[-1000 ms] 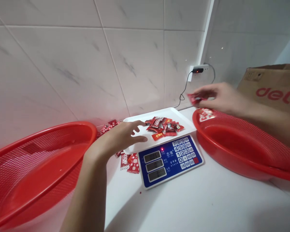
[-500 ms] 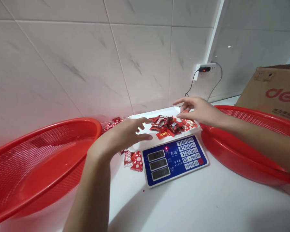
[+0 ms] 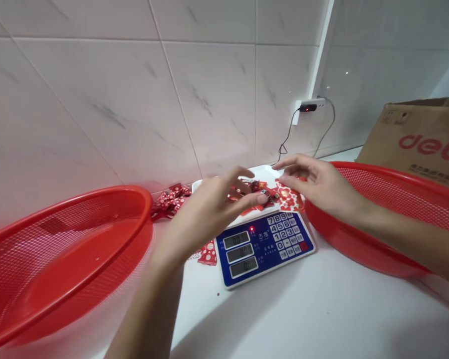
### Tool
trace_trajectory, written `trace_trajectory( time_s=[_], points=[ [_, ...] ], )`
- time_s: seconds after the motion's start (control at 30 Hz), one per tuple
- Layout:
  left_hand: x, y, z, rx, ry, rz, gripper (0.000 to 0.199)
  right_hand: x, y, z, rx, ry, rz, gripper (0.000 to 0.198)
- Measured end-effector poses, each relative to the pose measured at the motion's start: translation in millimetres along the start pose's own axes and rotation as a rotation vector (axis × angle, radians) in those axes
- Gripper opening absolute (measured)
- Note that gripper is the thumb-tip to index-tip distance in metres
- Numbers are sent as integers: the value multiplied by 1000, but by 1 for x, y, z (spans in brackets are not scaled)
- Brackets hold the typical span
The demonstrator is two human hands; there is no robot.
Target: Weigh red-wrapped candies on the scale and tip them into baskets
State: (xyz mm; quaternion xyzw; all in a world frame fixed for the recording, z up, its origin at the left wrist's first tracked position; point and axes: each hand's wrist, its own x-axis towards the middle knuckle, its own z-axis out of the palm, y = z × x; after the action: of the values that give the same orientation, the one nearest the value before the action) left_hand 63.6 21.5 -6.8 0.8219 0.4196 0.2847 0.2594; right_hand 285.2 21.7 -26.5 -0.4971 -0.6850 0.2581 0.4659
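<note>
My left hand (image 3: 213, 204) reaches over the white tray (image 3: 267, 172) of a scale, its thumb and fingers apart, nothing in its grasp. Its thumb tip overlaps a heap of red-wrapped candies (image 3: 270, 194); whether it touches them I cannot tell. At the tray's right end my right hand (image 3: 318, 187) has its thumb across the top of a white packet with red flowers (image 3: 290, 197), the index finger stretched out above. The hidden fingers seem to be behind the packet. Below the tray is the scale's blue panel (image 3: 264, 249), with displays and a keypad.
Red plastic baskets stand left (image 3: 78, 259) and right (image 3: 359, 244) of the scale. Red dotted packets (image 3: 172, 199) lie behind and beside the tray, partly hidden by my left arm. A cardboard box (image 3: 415, 139) and a wall socket (image 3: 314, 107) with cables are behind.
My left hand has moved right, over the candies. The flowered packet shows more fully below my right thumb. The view has shifted slightly.
</note>
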Motion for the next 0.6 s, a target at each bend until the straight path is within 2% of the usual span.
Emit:
trace_trajectory(
  time_s=[0.13, 0.27, 0.37, 0.43, 0.53, 0.6],
  points=[
    [4, 8, 18, -307, 85, 32, 31, 1, -14, 16, 50, -29, -81, 20],
    [6, 4, 20, -454, 47, 84, 28, -3, -24, 25, 117, -72, -143, 23],
    [5, 0, 15, -394, 59, 79, 24, -7, -27, 26, 135, -107, -180, 25],
    [4, -2, 10, -341, 103, 85, 22, -9, -26, 23, 63, -74, -204, 27],
    [1, -5, -1, -262, 188, 93, 22, -8, -12, 9, -151, -43, -204, 28],
    [-1, -8, -10, -193, 256, 61, 22, -9, 8, -5, -365, -127, -162, 34]
  ],
)
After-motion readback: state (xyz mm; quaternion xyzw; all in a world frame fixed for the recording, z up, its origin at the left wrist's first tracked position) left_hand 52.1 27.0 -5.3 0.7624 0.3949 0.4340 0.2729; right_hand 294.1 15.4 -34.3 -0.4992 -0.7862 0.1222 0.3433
